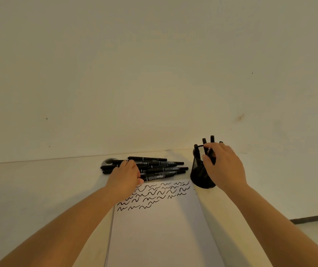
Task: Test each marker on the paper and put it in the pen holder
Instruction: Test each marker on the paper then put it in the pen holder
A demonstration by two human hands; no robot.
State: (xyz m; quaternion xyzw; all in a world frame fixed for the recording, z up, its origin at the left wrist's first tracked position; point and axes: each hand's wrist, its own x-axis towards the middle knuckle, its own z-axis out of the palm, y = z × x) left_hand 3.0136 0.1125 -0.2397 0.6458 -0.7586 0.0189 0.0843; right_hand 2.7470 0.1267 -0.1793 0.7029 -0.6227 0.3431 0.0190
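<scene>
The left hand (124,175) lies on the pile of black markers (160,168) near the table's (38,182) back edge, fingers curled around one. The right hand (222,166) pinches a marker (210,153) inside the black mesh pen holder (199,170), beside the paper's (160,228) far right corner.

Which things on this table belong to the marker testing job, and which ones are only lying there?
For the job:
- pile of black markers, left hand resting on it
- white paper with black squiggles
- black mesh pen holder, right hand at its rim, holding a black marker

Just lying about:
- round grey metal object behind the pile
</scene>
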